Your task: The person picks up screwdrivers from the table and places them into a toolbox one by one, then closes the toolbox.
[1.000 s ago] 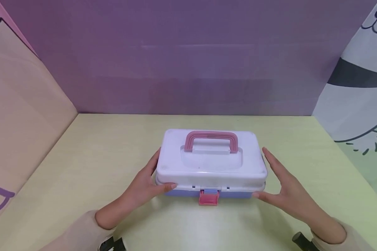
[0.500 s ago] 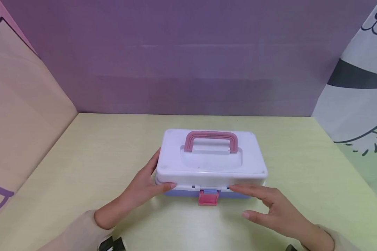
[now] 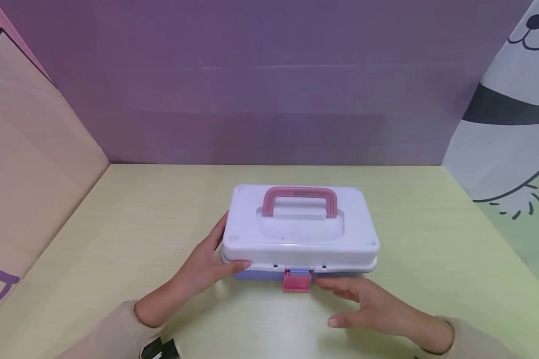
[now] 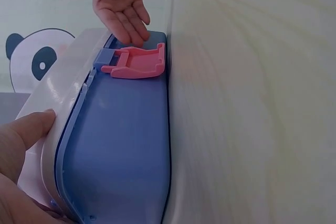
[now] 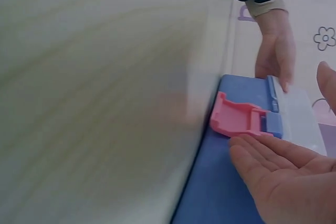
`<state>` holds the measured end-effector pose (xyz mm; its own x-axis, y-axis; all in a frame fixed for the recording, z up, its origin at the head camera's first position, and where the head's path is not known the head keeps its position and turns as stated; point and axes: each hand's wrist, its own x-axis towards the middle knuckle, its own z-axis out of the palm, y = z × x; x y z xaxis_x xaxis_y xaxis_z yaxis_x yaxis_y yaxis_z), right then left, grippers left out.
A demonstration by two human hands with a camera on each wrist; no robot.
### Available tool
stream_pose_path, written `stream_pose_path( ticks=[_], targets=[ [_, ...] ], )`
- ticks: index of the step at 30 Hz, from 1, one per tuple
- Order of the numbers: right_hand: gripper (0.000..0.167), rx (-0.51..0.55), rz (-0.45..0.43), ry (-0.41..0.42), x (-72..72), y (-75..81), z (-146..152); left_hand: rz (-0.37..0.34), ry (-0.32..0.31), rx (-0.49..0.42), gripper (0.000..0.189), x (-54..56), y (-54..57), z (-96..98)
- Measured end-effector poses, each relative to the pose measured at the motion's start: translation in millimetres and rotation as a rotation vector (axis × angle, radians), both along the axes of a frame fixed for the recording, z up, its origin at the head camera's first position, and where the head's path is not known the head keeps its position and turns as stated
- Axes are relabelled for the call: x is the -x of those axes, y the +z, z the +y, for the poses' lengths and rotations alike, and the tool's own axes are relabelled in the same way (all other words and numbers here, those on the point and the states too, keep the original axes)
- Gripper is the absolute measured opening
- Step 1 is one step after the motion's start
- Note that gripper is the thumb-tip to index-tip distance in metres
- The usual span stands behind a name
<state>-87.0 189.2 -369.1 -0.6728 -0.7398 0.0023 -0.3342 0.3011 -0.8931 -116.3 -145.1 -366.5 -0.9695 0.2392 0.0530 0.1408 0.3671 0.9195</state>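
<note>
A plastic storage box (image 3: 298, 252) with a white lid, blue base and pink handle (image 3: 300, 193) stands at the middle of the table. Its lid lies down over the base. The pink latch (image 3: 296, 281) at the front sticks outward, off the lid. My left hand (image 3: 202, 267) grips the box's left end, thumb on the lid's front edge and fingers round the side. Straight fingers of my right hand (image 3: 368, 304) reach the base right beside the latch, with the thumb held apart. In the right wrist view these fingertips overlap the edge of the latch (image 5: 239, 119).
The pale wooden table (image 3: 152, 214) surrounds the box. A purple panel (image 3: 269, 89) rises along its back edge. Printed panels stand at both sides, a beige one (image 3: 31, 149) at left and one with a cartoon animal (image 3: 498, 149) at right.
My right hand has left the box's right end and moved left and lower along the front to the latch. The left hand keeps its hold on the left end.
</note>
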Motion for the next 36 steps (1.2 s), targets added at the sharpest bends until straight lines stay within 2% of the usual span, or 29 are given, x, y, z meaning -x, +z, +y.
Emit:
stream_pose_path(
  ticks=[5,10,14,24,28,36],
  targets=[
    [0.065,-0.017,-0.054,-0.012,1.2,-6.0,-1.2,-0.006,0.006,0.015,0.102,-0.1,0.6,-0.6],
    [0.068,-0.006,-0.073,0.012,2.0,-11.3,-3.9,-0.010,0.008,0.018,0.103,0.3,-0.2,0.0],
    [0.068,0.013,-0.070,0.035,3.2,-13.7,-5.6,-0.011,0.007,0.021,0.103,0.4,-0.3,1.2],
    [0.066,0.022,-0.099,0.030,4.9,-14.6,-11.5,-0.004,0.016,0.029,0.103,0.3,0.4,0.9],
    [0.062,0.036,-0.082,0.038,3.8,-14.5,-12.5,-0.006,0.019,0.027,0.102,-0.7,0.5,0.6],
    [0.051,0.040,0.048,0.059,-0.4,-15.9,-11.5,-0.005,0.012,0.030,0.102,-0.7,0.0,0.4]
  ],
)
